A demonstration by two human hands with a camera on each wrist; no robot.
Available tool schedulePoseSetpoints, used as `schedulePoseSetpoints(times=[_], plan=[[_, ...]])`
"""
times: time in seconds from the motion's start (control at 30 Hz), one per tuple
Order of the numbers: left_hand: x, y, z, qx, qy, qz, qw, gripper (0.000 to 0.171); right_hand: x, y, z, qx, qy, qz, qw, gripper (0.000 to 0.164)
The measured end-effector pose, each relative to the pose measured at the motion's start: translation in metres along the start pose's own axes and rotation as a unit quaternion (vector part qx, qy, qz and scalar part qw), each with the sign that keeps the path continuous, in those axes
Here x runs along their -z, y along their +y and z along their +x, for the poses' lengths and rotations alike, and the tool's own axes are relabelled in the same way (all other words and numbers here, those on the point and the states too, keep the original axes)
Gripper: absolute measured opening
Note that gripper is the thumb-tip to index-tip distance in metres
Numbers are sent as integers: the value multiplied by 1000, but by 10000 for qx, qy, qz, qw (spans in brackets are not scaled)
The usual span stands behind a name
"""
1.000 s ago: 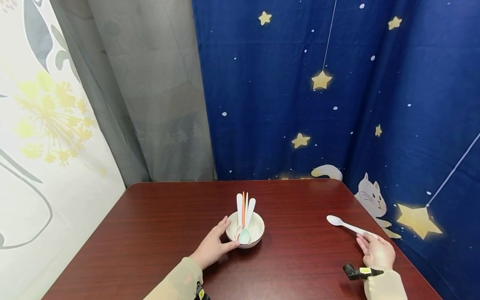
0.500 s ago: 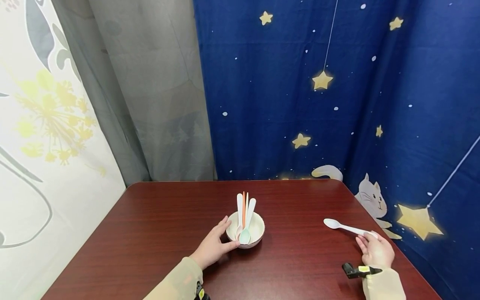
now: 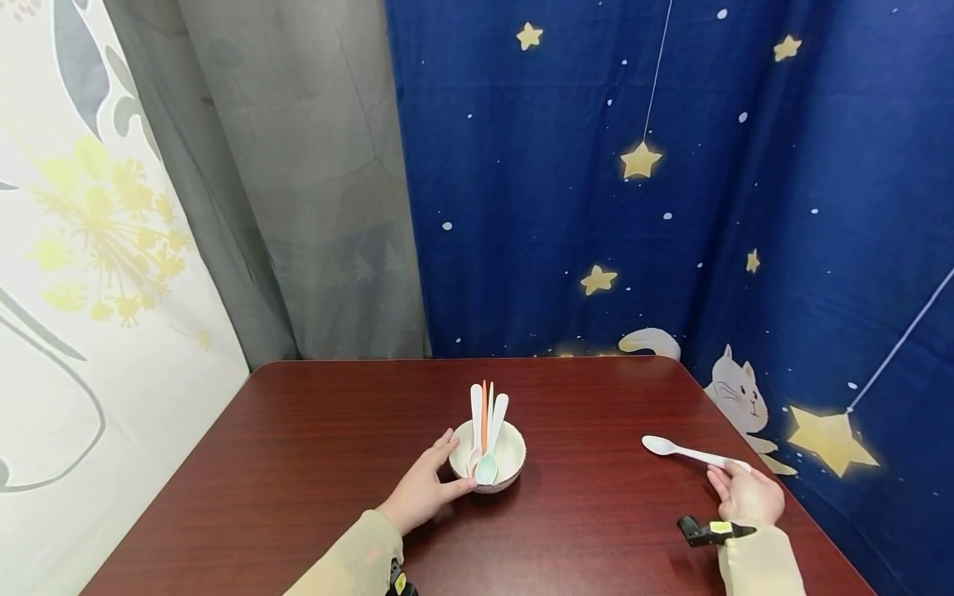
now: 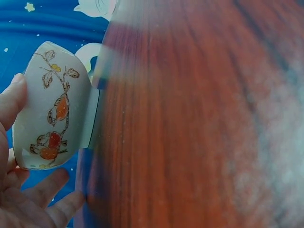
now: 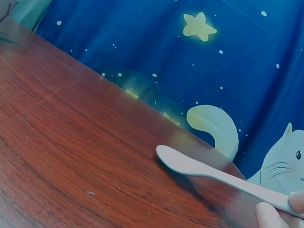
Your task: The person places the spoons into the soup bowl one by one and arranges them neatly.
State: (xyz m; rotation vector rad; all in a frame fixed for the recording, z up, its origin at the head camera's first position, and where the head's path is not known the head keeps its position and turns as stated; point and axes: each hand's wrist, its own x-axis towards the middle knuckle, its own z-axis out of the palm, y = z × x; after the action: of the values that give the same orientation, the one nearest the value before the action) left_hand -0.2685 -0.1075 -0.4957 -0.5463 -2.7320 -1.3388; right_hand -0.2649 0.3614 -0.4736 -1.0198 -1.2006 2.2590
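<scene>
My left hand (image 3: 422, 494) holds a small cream bowl (image 3: 513, 457) by its near left side, thumb and fingers spread along the rim. In the left wrist view the bowl's outer wall (image 4: 40, 107) carries a painted branch with orange and red fruit. Several slim utensils lean in it, handles up and away: a mint-green spoon (image 3: 486, 470) with a whitish handle, a pale pinkish spoon (image 3: 475, 460), and an orange handle (image 3: 484, 414) among them. At the right, my right hand (image 3: 753, 499) pinches a white spoon (image 3: 699, 454) by its handle end. The spoon's head points left, close over the table.
The dark red-brown wooden table (image 3: 335, 430) has its right edge just beyond my right hand. Behind it hang a grey curtain (image 3: 313, 207) and a blue starry curtain (image 3: 551, 182). A white patterned curtain (image 3: 89, 372) hangs at the left.
The white spoon's head has shifted slightly left and lower, with my right hand moving a little the same way. My left hand and the bowl have stayed in place.
</scene>
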Motion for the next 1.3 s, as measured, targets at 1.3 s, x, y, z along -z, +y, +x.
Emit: schedulePoseSetpoints(times=[1.3], plan=[[1, 1, -2, -85, 9, -10, 10000, 85, -19, -7, -11, 1006, -293, -694, 9921, 23]])
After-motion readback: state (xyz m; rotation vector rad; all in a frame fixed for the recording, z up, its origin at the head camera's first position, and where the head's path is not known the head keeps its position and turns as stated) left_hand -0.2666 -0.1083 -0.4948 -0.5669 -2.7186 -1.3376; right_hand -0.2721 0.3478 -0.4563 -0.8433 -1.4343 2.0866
